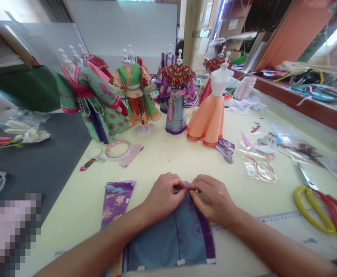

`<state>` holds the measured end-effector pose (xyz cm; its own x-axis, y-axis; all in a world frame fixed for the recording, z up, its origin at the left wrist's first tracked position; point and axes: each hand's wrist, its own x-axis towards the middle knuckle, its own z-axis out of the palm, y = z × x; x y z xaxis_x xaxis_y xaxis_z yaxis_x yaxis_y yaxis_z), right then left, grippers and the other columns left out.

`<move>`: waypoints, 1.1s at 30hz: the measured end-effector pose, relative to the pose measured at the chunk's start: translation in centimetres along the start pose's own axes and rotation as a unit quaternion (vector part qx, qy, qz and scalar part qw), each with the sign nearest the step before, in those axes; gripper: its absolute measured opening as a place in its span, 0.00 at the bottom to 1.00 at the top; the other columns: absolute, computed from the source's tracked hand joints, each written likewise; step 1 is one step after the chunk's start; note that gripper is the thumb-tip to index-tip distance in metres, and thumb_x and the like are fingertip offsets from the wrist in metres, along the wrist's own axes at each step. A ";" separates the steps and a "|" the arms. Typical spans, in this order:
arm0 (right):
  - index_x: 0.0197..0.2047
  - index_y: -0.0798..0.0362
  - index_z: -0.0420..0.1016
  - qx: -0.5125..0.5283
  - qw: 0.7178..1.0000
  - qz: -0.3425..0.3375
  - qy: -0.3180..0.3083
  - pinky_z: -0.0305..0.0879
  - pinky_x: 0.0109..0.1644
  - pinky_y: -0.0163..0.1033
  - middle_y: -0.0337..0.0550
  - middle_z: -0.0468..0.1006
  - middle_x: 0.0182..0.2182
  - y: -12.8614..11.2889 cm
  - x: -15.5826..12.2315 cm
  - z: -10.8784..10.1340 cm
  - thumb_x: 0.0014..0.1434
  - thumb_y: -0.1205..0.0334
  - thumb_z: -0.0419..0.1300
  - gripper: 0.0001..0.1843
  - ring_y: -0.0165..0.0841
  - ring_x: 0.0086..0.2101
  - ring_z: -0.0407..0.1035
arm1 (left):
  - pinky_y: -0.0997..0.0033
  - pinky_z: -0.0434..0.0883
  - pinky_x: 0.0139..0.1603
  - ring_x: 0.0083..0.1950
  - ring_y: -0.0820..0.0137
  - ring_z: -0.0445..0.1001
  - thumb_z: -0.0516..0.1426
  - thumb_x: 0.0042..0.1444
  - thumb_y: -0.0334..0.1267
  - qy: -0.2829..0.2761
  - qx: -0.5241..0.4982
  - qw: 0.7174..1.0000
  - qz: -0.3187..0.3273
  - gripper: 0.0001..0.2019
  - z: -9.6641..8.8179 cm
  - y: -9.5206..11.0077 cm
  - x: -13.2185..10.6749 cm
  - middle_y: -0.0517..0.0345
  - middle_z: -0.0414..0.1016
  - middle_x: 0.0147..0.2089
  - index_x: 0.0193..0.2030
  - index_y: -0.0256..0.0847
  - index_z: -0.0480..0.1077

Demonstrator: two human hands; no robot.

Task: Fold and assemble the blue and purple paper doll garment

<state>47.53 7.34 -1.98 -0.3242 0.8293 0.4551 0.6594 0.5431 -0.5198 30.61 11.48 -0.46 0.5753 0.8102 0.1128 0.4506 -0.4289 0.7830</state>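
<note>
A blue-grey paper sheet with purple borders [171,238] lies on the pale yellow table [171,157] right in front of me. My left hand [164,194] and my right hand [211,198] meet at its far edge, both with fingers pinched closed on the paper's top. A purple patterned paper strip [116,200] lies just left of my left hand.
Several small mannequins in paper dresses stand at the back, among them an orange skirt figure [211,115] and a green robe figure [96,104]. A tape roll [118,149] lies left of centre. Yellow and red scissors [318,207] and plastic bags [257,165] are at right.
</note>
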 end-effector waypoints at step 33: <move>0.30 0.55 0.70 0.035 0.999 0.033 -0.004 0.61 0.31 0.36 0.42 0.69 0.25 0.2 0.3 0.3 0.55 0.70 0.51 0.07 0.31 0.27 0.64 | 0.68 0.62 0.42 0.35 0.71 0.68 0.55 0.51 0.29 0.000 0.037 0.999 0.013 0.05 0.2 -0.2 0.0 0.61 0.72 0.28 0.26 0.39 0.70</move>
<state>47.37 7.75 -2.18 -0.2876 0.8645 0.4122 0.6308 0.4948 -0.5977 30.61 11.49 -0.72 0.5880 0.7980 0.1323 0.4849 -0.4787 0.7319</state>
